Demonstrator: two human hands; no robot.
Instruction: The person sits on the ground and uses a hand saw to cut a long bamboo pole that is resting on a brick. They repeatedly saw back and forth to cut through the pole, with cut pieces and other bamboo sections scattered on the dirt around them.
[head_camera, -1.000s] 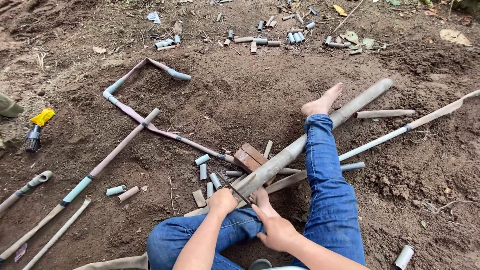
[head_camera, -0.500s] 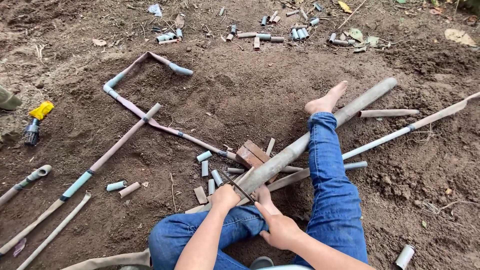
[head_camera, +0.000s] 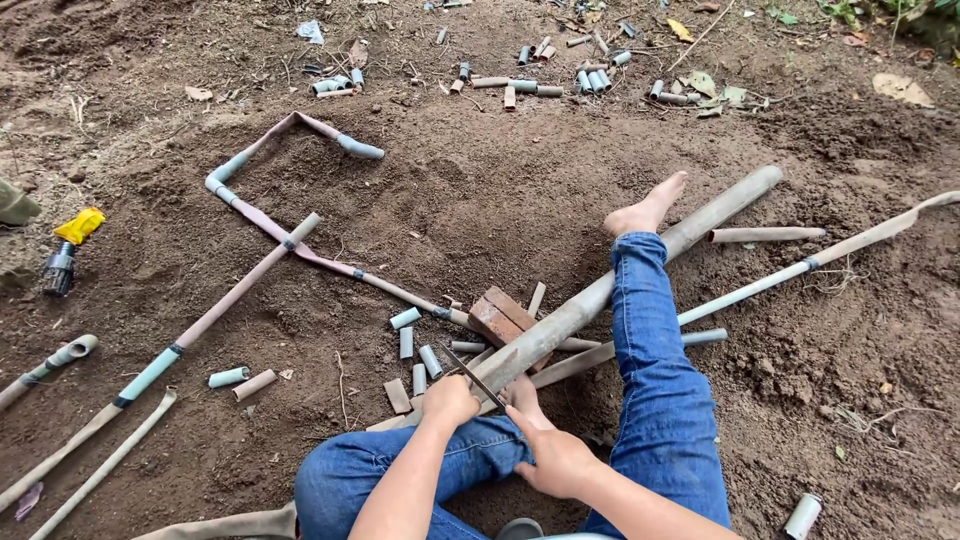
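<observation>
Pipe (head_camera: 640, 268) runs from near-left to far-right over brick (head_camera: 502, 315); near end hidden. Left hand (head_camera: 447, 402) grips saw (head_camera: 474, 377); right hand (head_camera: 556, 460), fingers closed, steadies pipe.

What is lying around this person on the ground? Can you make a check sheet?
Surface: bare brown dirt, lumpy, with dry leaves at the top edge.
Job's things: a long pipe propped on a brick and running under the person's leg; a saw blade laid across its near end.
Clutter: short pipe offcuts beside the brick, more offcuts far off, a jointed pipe run, a yellow-topped valve.
Grippers: left hand grips the saw blade; right hand is by the pipe's near end, hold unclear.
Cables: nothing seen.
Surroundings: green plants in the top right corner.
</observation>
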